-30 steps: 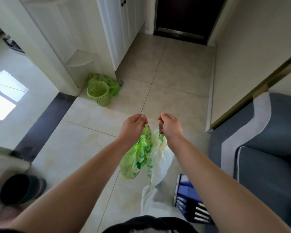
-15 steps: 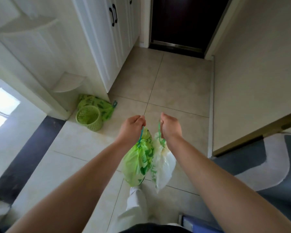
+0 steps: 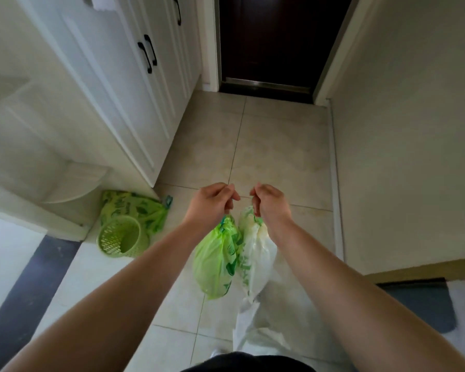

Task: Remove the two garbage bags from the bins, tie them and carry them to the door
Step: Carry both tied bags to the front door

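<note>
My left hand is closed on the drawstring of a green garbage bag that hangs below it. Beside it, my right hand grips the top of a white garbage bag with green print. Both bags dangle above the tiled floor and touch each other. The dark door stands straight ahead at the end of the short hallway.
A green mesh bin stands at the left by the white cabinet, with a green printed bag lying behind it. A plain wall lines the right side, and a dark mat lies at lower right.
I have walked forward: the door and cabinet are closer, the sofa and blue folders have dropped out of view. Both hands keep hold of their bags.
</note>
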